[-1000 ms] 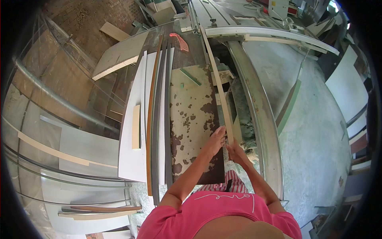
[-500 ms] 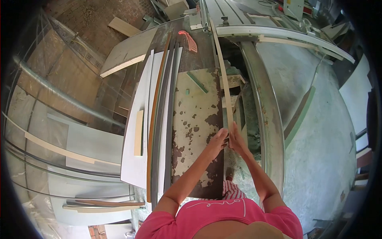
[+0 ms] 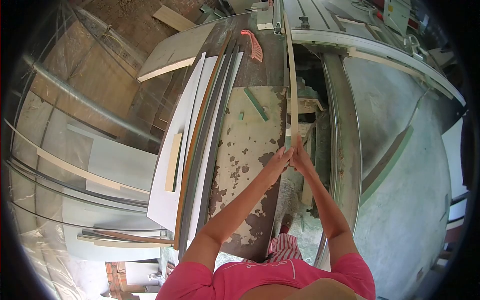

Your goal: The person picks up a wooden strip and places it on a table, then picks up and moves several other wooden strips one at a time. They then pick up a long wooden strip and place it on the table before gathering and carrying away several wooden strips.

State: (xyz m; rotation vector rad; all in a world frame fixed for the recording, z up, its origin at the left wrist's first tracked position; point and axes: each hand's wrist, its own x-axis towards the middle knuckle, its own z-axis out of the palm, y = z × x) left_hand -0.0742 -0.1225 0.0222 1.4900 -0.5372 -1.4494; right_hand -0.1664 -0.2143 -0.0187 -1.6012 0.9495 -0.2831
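A long, narrow pale strip of board (image 3: 293, 85) runs away from me past the right edge of the worn bench top (image 3: 237, 195). Its near end is gripped between my two hands. My left hand (image 3: 280, 161) closes on it from the left, thumb pointing forward. Pressed close beside it, my right hand (image 3: 301, 159) wraps the strip from the right. The far end of the strip reaches the machine fence at the top. A green offcut (image 3: 256, 104) and a small green piece (image 3: 241, 116) lie on the bench left of the strip.
Long strips and white panels (image 3: 167, 205) are stacked on the left of the bench. A pink push tool (image 3: 253, 46) lies farther up. To the right runs a metal rail (image 3: 345, 150), joined by a crossbar (image 3: 370, 41). A curved green-edged strip (image 3: 390, 160) leans beyond.
Both hands have moved slightly forward along the bench with the strip still held between them. The camera view has turned a little, shifting the bench's far end to the right.
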